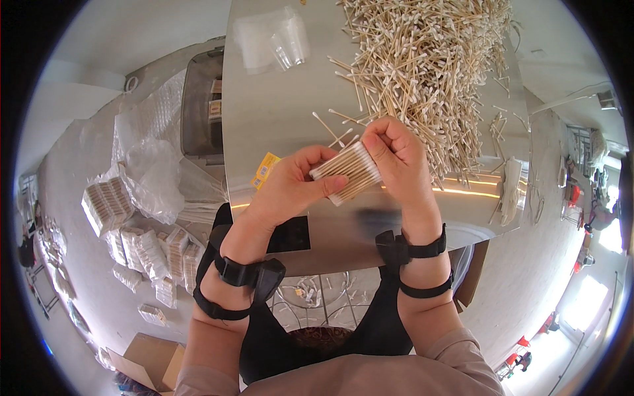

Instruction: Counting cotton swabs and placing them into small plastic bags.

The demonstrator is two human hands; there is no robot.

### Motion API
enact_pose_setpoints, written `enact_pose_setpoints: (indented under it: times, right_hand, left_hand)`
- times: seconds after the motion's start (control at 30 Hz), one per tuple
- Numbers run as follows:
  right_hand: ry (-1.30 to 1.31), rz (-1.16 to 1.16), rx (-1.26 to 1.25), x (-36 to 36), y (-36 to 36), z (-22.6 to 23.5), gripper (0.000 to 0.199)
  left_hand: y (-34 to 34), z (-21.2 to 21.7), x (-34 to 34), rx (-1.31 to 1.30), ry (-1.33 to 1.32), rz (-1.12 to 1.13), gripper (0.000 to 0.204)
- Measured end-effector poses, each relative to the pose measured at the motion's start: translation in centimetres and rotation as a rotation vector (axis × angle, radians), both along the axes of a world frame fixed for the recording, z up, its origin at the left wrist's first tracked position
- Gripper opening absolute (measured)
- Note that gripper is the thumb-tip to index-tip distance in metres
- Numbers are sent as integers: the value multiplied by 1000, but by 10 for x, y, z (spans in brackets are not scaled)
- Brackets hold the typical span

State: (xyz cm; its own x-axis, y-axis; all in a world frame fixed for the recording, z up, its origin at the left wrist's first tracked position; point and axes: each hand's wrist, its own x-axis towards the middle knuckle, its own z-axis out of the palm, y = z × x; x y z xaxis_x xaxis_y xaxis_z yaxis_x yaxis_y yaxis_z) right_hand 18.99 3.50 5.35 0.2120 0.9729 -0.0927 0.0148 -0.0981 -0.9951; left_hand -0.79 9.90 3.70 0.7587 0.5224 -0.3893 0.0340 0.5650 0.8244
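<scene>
Both my hands hold one tight bundle of cotton swabs [348,173] with wooden sticks and white tips, just above the near part of a shiny metal table [277,112]. My left hand [290,188] cups the bundle from below and the left. My right hand [396,158] grips its right end from above. Beyond my hands a big loose heap of cotton swabs [429,59] covers the far right of the table. A few single swabs [333,129] lie between heap and hands.
Clear plastic bags [274,39] lie at the table's far left, and a small yellow label [265,168] sits by my left hand. On the floor to the left are stacked packs of swabs [142,241], crumpled plastic wrap [152,171] and a cardboard box [148,360].
</scene>
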Motion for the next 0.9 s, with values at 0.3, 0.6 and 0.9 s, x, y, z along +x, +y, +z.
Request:
enact_pose_setpoints:
  times: [0.3, 0.6, 0.9]
  right_hand:
    - [-156, -64, 71, 0, 4, -6, 10]
    - [464, -426, 21, -26, 6, -31, 19]
    - [441, -421, 41, -77, 3, -26, 21]
  left_hand:
    - [1, 1, 0, -54, -84, 41, 42]
    - [-21, -1, 22, 510, -325, 167, 94]
    - [-37, 1, 34, 696, -175, 447, 77]
